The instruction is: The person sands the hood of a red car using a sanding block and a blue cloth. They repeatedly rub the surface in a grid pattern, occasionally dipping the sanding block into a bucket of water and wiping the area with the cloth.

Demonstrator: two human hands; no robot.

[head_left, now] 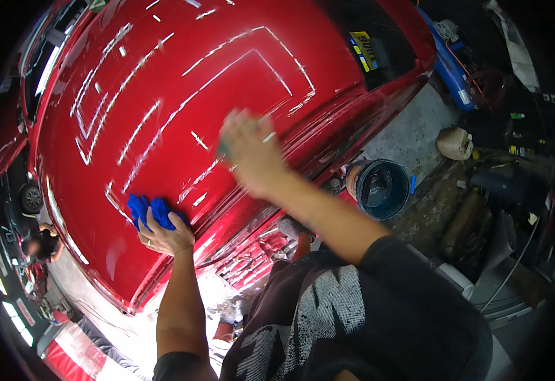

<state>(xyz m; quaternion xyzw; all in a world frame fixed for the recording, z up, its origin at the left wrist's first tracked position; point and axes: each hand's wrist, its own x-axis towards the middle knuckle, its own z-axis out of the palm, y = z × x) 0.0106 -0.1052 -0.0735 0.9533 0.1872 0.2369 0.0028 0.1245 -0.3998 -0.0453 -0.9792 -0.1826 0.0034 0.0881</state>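
Keep your left hand (166, 236) gripping the blue cloth (150, 211) flat on the red car hood (163, 95); your blurred right hand (249, 152) presses a green pad (224, 147), grip unclear.

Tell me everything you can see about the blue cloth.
The blue cloth is bright royal blue and looks soft and fluffy, like microfibre. It is bunched into a crumpled wad with two rounded lobes, not spread flat. It lies on the glossy red car panel, near the panel's lower edge. The left hand presses on it from below, fingers curled over its near side, hiding part of it. Nothing else touches it.
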